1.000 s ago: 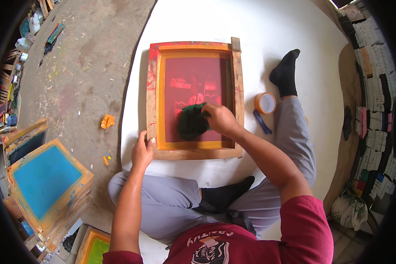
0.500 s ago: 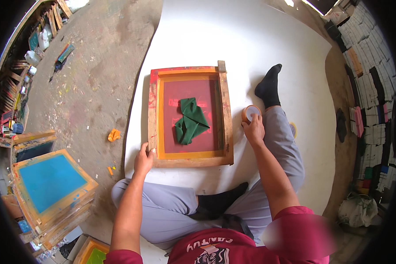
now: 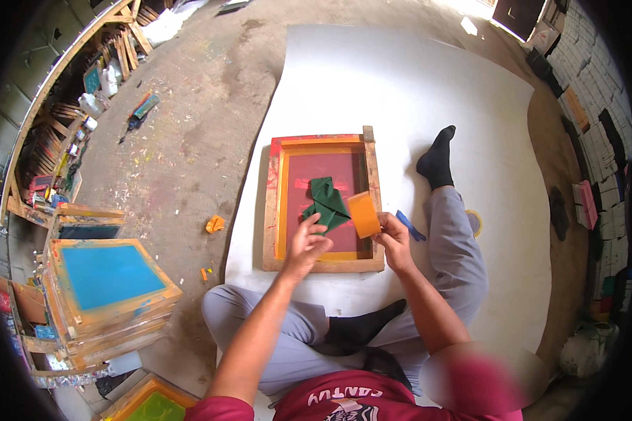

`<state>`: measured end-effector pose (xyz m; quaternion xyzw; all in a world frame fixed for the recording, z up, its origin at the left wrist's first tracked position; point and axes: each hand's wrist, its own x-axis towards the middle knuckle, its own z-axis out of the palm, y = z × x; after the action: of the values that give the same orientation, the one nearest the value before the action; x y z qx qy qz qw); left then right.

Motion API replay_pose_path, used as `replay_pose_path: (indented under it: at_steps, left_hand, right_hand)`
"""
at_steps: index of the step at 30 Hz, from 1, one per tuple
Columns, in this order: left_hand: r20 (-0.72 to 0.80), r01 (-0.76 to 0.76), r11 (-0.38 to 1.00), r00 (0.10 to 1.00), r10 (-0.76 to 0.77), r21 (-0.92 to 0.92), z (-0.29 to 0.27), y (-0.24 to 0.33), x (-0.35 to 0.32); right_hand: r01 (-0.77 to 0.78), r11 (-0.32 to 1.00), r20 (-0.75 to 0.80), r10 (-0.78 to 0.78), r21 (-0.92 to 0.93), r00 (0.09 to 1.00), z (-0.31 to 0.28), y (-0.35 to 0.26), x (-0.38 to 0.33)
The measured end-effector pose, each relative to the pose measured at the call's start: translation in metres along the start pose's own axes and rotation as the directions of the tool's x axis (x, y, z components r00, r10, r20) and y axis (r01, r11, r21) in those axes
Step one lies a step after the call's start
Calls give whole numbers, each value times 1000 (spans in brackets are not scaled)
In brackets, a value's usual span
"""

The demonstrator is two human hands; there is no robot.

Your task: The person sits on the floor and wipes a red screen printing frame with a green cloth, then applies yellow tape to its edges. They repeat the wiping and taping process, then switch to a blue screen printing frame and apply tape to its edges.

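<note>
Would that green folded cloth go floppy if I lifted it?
Probably floppy: the green folded cloth has soft, overlapping folds. It looks thin, so perhaps light. Lying flat on the reddish mesh screen, it probably won't roll.

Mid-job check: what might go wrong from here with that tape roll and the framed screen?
1. The orange tape roll, held by the right hand over the screen, might slip and drop onto it.
2. The green cloth lies loose on the screen, close to the roll, so tape could catch it.
3. Neither hand appears to grip the wooden frame; a bump might shift it.
</note>
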<state>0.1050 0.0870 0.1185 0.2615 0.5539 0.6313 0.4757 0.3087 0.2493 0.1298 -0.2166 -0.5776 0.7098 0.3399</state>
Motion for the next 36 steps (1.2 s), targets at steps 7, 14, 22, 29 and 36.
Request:
replay_pose_path:
  at_steps: [7,14,22,29,36]
  left_hand:
    - [201,-181,983,962,185,-39,52,41,-23]
    - [3,-419,903,907,420,97,44,29,-41]
    - [-116,-357,783,873,473,510,38,30,-49]
    - [-145,-297,724,865,480,622,42,34,-54]
    - [-136,-286,769,891,433,571,36,22,-51]
  right_hand:
    - [112,993,194,-103,-35,976,31,-16,-20]
    - [-70,997,7,70,-11,997,54,-55,-37]
    - [-118,957,-25,115,-265,993,77,-55,-41]
    - [-120,973,-34,115,-199,993,84,-54,-43]
    - [-124,988,-46,120,-88,992,88,-54,-40]
